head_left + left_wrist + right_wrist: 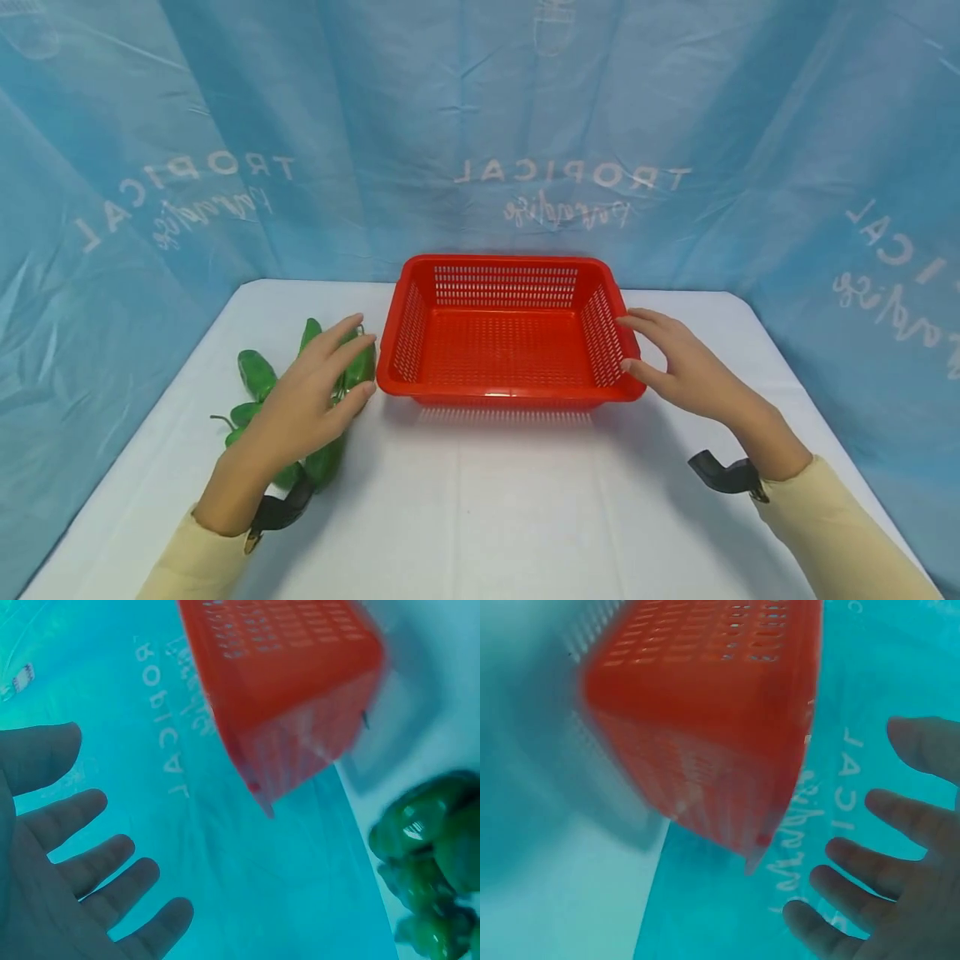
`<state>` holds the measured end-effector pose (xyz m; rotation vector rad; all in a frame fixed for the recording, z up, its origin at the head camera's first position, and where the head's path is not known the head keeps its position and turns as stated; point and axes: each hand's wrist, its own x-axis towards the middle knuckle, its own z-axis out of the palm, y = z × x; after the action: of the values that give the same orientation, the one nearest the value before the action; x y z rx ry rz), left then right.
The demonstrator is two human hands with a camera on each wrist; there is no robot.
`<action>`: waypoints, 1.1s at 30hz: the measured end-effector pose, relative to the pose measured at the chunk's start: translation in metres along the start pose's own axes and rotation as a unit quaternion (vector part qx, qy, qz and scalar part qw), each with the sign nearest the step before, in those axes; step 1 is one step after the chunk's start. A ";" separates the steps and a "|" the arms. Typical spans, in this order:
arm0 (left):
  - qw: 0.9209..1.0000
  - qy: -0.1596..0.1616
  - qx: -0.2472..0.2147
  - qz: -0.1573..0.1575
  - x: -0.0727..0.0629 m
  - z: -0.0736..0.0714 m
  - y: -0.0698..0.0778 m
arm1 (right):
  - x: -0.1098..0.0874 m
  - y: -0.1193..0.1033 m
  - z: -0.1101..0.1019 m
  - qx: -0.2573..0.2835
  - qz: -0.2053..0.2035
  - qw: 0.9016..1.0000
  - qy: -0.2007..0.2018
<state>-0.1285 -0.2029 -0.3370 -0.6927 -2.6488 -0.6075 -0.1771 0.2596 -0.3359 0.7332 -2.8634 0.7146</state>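
Note:
A red plastic basket [502, 350] with slotted walls stands on the far part of the table, and its inside holds nothing. My left hand [303, 400] hovers at its left side with fingers spread, over a group of green peppers [257, 375]. Part of that group is hidden beneath the hand. At the basket's right side is my right hand [686, 371], its fingertips overlapping the rim in the head view. Both wrist views show a gap between the spread fingers and the basket wall [300, 697]. Neither hand holds anything.
A white cloth covers the table [525, 517]. Blue printed curtains [480, 108] hang behind it and along both sides, close to its edges. Dark wrist straps [281, 510] show at both cuffs.

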 end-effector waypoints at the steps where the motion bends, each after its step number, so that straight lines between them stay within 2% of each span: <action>1: 1.000 0.001 0.003 -0.002 -0.002 0.000 -0.001 | 0.000 0.002 0.000 0.001 0.002 1.000 0.002; 4: 1.000 0.001 0.009 -0.004 -0.007 0.000 -0.004 | -0.001 0.005 -0.002 0.003 0.017 1.000 0.008; 9: 1.000 0.004 -0.008 -0.016 -0.014 -0.001 -0.009 | 0.001 0.014 -0.003 0.026 0.042 0.999 0.005; 12: 0.999 0.004 -0.019 -0.030 -0.018 -0.002 -0.015 | 0.008 0.023 -0.001 0.070 0.071 0.995 -0.017; 15: 0.998 -0.001 -0.030 -0.048 -0.023 -0.002 -0.021 | 0.016 0.031 0.001 0.137 0.100 0.985 -0.038; 19: 0.997 -0.005 -0.047 -0.068 -0.028 0.000 -0.030 | 0.029 0.044 0.004 0.223 0.137 0.964 -0.042; 23: 0.995 -0.003 -0.063 -0.074 -0.031 0.000 -0.038 | 0.042 0.056 0.008 0.287 0.178 0.940 -0.040; 26: 0.995 0.000 -0.065 -0.078 -0.032 0.002 -0.043 | 0.050 0.065 0.013 0.342 0.195 0.917 -0.054; 30: 0.994 -0.009 -0.060 -0.095 -0.036 0.004 -0.051 | 0.053 0.074 0.019 0.425 0.209 0.878 -0.074; 32: 0.993 -0.021 -0.054 -0.106 -0.038 0.004 -0.055 | 0.053 0.077 0.022 0.451 0.211 0.864 -0.075; 33: 0.992 -0.027 -0.054 -0.111 -0.040 0.004 -0.057 | 0.053 0.078 0.023 0.459 0.210 0.860 -0.073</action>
<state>-0.1261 -0.2613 -0.3751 -0.4526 -2.7829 -0.8089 -0.2598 0.2863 -0.3780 0.1790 -2.7026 2.2398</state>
